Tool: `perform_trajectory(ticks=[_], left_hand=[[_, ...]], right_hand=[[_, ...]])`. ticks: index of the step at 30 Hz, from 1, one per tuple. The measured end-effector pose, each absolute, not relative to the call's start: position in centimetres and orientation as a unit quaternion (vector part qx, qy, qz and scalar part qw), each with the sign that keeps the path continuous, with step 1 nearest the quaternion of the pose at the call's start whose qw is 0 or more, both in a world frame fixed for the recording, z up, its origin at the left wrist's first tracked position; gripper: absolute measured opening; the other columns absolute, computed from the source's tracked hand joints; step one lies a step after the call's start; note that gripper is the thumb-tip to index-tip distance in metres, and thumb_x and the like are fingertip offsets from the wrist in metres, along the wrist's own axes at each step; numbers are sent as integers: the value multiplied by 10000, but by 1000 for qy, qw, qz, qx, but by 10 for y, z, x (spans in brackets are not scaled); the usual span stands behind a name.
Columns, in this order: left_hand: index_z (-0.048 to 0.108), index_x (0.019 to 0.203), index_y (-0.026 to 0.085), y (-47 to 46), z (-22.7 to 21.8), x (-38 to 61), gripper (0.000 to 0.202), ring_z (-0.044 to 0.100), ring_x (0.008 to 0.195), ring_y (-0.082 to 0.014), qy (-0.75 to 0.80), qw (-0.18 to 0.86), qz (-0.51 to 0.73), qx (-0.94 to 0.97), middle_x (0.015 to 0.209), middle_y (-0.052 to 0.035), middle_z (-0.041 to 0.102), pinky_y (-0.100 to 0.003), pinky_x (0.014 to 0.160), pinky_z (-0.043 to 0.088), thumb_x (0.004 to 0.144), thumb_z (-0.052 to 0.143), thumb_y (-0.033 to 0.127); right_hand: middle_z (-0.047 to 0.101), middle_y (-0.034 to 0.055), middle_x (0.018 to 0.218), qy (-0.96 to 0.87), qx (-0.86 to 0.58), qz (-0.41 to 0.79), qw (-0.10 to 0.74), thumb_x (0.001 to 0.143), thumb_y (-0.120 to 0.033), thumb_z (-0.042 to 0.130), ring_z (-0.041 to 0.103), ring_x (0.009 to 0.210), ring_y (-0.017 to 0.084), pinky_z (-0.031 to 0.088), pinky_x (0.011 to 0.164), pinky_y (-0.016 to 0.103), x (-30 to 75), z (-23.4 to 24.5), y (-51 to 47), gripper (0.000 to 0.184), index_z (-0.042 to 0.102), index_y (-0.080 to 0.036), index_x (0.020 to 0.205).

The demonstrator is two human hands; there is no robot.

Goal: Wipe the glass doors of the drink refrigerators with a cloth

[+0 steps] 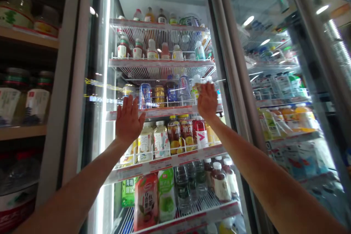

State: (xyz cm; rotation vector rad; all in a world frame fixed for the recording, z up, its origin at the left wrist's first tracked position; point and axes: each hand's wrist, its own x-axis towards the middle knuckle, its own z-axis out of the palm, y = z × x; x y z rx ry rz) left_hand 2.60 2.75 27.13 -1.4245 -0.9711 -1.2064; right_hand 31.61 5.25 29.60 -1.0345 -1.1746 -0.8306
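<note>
Both my arms reach up in front of a lit drinks fridge. My left hand is raised with its fingers stretched out, holding nothing. It overlaps the left end of the middle shelf, near a blue can. My right hand is held up too, its fingers extended and nothing in it, before the right end of that shelf near a clear bottle. Reflections lie across the fridge's glass; whether either hand touches it I cannot tell. Below the hands stand tea bottles and a bottle with a red drink.
On the bottom shelf are a red carton, a green carton and dark bottles. A metal door frame separates this fridge from another glass-fronted one at right. Wooden shelves with jars stand at left.
</note>
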Motion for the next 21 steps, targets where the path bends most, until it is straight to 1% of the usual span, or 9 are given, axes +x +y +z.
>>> perform_trajectory(ticks=[3, 5, 7, 10, 12, 14, 17, 19, 21], left_hand=[[314, 1395, 67, 24, 273, 26, 637, 173, 1404, -274, -407, 492, -496, -589, 1487, -176, 262, -489, 1134, 157, 910, 226, 470], [313, 1397, 72, 22, 273, 26, 632, 175, 1404, -276, -404, 496, -489, -593, 1488, -178, 258, -493, 1132, 159, 908, 244, 467], [311, 1400, 79, 21, 271, 28, 627, 175, 1404, -273, -397, 503, -478, -601, 1489, -176, 257, -491, 1132, 161, 906, 262, 464], [296, 1408, 102, 23, 263, 35, 621, 166, 1409, -254, -386, 506, -459, -620, 1494, -158, 253, -479, 1136, 161, 905, 274, 466], [287, 1410, 91, 26, 258, 41, 630, 147, 1413, -250, -381, 504, -455, -627, 1494, -162, 253, -470, 1139, 153, 904, 278, 468], [274, 1412, 74, 30, 254, 46, 646, 131, 1415, -253, -377, 503, -458, -628, 1493, -173, 248, -466, 1143, 138, 902, 282, 471], [239, 1427, 96, 32, 252, 47, 658, 125, 1416, -253, -369, 497, -468, -631, 1504, -165, 219, -474, 1145, 117, 898, 287, 484], [221, 1436, 114, 32, 253, 45, 663, 126, 1416, -256, -366, 490, -472, -634, 1509, -156, 209, -482, 1143, 113, 894, 291, 491], [207, 1441, 129, 32, 254, 44, 666, 126, 1416, -256, -368, 486, -472, -638, 1512, -146, 207, -486, 1142, 116, 891, 298, 493]], right_hand=[[298, 53, 1502, -638, -355, -438, 524, 890, -211, 343, 182, 1410, 224, 208, 1151, 418, 275, 281, 46, 498, 400, -151, 1381], [299, 19, 1503, -675, -317, -461, 481, 885, -215, 364, 185, 1410, 199, 194, 1156, 407, 270, 274, 45, 496, 401, -194, 1379], [311, 20, 1498, -652, -343, -450, 505, 883, -206, 356, 196, 1407, 191, 193, 1154, 416, 289, 274, 47, 497, 400, -197, 1378], [294, 89, 1500, -521, -462, -367, 617, 884, -198, 333, 206, 1403, 239, 216, 1132, 471, 331, 286, 54, 506, 389, -132, 1383], [277, 122, 1503, -454, -512, -321, 655, 876, -200, 344, 202, 1401, 269, 237, 1117, 493, 342, 295, 56, 520, 377, -99, 1386], [286, 108, 1501, -475, -500, -337, 641, 871, -196, 350, 193, 1404, 265, 238, 1122, 477, 329, 298, 54, 523, 381, -104, 1385], [292, 52, 1505, -590, -407, -417, 559, 892, -210, 335, 174, 1412, 225, 212, 1147, 422, 285, 290, 47, 505, 383, -151, 1391], [285, 31, 1509, -638, -362, -441, 517, 903, -218, 325, 170, 1414, 206, 198, 1156, 410, 267, 282, 44, 497, 378, -177, 1395], [288, 18, 1508, -648, -356, -437, 512, 903, -223, 332, 175, 1414, 195, 195, 1157, 415, 271, 276, 42, 495, 376, -199, 1396]])
